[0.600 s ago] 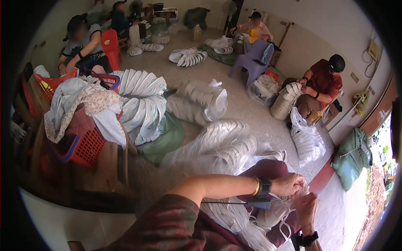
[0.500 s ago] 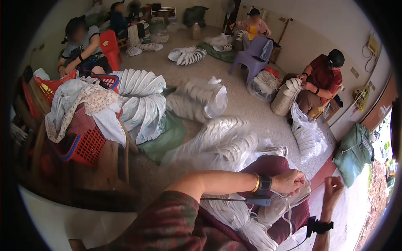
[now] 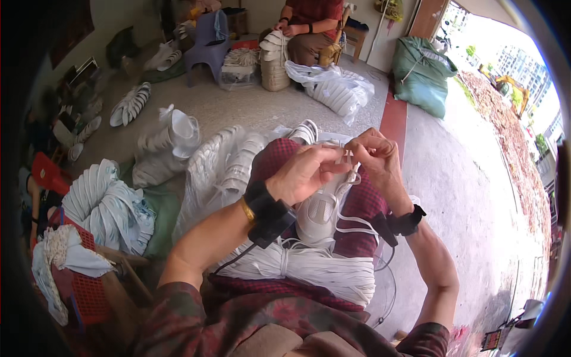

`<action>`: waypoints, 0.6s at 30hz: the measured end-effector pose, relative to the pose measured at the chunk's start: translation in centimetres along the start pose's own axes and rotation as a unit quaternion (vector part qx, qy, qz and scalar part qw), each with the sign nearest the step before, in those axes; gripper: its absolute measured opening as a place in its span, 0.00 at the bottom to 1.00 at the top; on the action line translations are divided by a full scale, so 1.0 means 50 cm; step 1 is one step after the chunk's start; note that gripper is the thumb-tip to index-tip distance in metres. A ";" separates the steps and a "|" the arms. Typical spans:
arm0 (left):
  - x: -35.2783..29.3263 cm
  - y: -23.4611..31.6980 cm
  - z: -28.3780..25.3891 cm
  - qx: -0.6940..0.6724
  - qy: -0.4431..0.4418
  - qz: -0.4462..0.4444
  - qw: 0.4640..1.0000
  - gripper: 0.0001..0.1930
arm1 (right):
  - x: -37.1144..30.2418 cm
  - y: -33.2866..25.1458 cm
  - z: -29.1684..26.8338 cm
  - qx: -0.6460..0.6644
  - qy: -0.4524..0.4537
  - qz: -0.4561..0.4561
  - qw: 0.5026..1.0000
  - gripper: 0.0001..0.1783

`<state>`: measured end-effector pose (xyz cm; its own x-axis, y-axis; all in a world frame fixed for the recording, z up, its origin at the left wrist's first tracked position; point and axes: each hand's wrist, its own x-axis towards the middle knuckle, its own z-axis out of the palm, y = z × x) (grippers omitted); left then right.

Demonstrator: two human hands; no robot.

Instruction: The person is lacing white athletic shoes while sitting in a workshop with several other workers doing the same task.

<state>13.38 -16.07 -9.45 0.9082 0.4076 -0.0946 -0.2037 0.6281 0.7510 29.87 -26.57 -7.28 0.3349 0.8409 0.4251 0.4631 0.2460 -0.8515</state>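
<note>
Over my lap, my left hand [image 3: 309, 171] and my right hand [image 3: 377, 156] meet with fingertips nearly touching. Both are closed in a pinch on a white shoelace [image 3: 347, 156], whose exact hold is partly hidden by the fingers. Below them, a white shoe upper [image 3: 315, 215] rests between my knees, toe toward me. Loose lace [image 3: 357, 229] loops down its right side. Across my thighs lies a thick bundle of white laces [image 3: 297, 265], tied round the middle. Dark devices are strapped to both my wrists.
Left of my knees stand stacked white uppers in clear plastic [image 3: 229, 157]. A red basket [image 3: 89, 291] with cloths is at lower left. Ahead, a person [image 3: 306, 30] handles stacked uppers [image 3: 275, 62] near a purple chair [image 3: 206, 44]. A green sack [image 3: 423, 77] stands by the doorway.
The view has swung to the right. My right hand, earlier raised apart at the right, has come in to meet my left hand above the shoe upper.
</note>
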 end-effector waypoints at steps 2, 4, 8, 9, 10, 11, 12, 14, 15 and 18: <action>0.000 -0.003 -0.001 -0.015 -0.009 -0.015 1.000 0.09 | -0.013 0.000 0.003 0.025 0.014 0.002 1.000 0.09; -0.002 -0.007 0.002 -0.008 -0.017 -0.014 1.000 0.09 | -0.022 -0.002 0.008 0.052 0.025 0.002 0.998 0.10; -0.011 -0.008 0.018 0.004 -0.005 -0.008 1.000 0.09 | -0.026 0.007 0.015 0.025 0.049 -0.035 0.998 0.10; -0.010 -0.006 0.013 0.008 -0.004 -0.010 1.000 0.09 | -0.025 0.007 0.020 0.015 0.053 -0.052 0.997 0.10; -0.008 -0.004 0.003 -0.008 -0.005 -0.016 1.000 0.08 | -0.026 -0.001 0.021 0.004 0.056 -0.042 0.998 0.10; -0.005 -0.002 -0.002 -0.025 -0.004 -0.022 0.999 0.08 | -0.027 -0.003 0.023 0.007 0.059 -0.040 0.997 0.10; -0.006 -0.003 -0.003 -0.022 -0.001 -0.028 0.999 0.08 | -0.030 -0.002 0.028 -0.017 0.065 -0.051 0.996 0.10; -0.009 -0.005 -0.005 -0.006 0.011 -0.019 1.000 0.08 | -0.031 -0.004 0.030 -0.034 0.058 -0.053 0.996 0.09; -0.014 -0.003 0.001 -0.007 0.017 -0.026 0.999 0.08 | -0.032 -0.003 0.034 -0.030 0.058 -0.045 0.997 0.09; -0.029 0.015 0.031 0.139 0.031 -0.001 0.990 0.08 | -0.026 0.015 0.034 0.032 0.027 -0.042 0.998 0.11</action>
<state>12.48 -17.23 -7.72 0.8830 0.4512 -0.1296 -0.0858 0.4264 0.9004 28.36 -26.64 -8.97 0.3420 0.7886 0.5110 0.4388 0.3469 -0.8289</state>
